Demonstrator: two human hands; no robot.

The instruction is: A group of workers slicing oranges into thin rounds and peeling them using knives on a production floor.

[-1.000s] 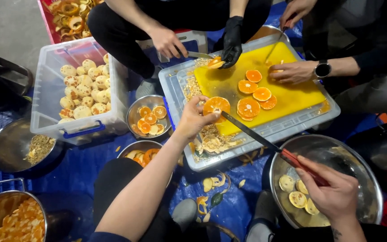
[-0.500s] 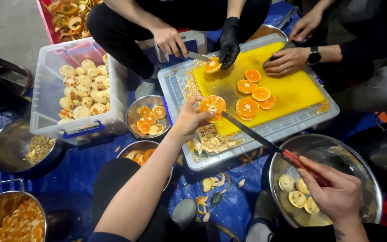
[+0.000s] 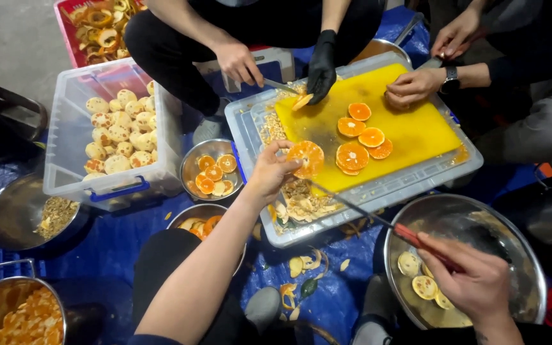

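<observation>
In the head view, the faces and upper bodies of the people across the tray are cut off at the top edge, and the knife's blade tip is hard to tell against the peel scraps.

The left hand [image 3: 269, 174] pinches an orange slice [image 3: 306, 158] between thumb and fingertips, just above the near edge of the yellow cutting board [image 3: 416, 131]. The right hand [image 3: 474, 281] is closed around the red handle of a long knife [image 3: 365, 211], over a steel bowl [image 3: 519, 255] that holds pale peel discs.

The board lies in a clear tray [image 3: 378, 191] with peel scraps at its near side. A clear plastic bin [image 3: 71, 153] holds peeled oranges, and a small steel bowl [image 3: 193, 172] holds orange slices.

Compared with half a second ago, the left hand holds the slice in nearly the same place, and the right hand has kept its grip on the knife.
</observation>
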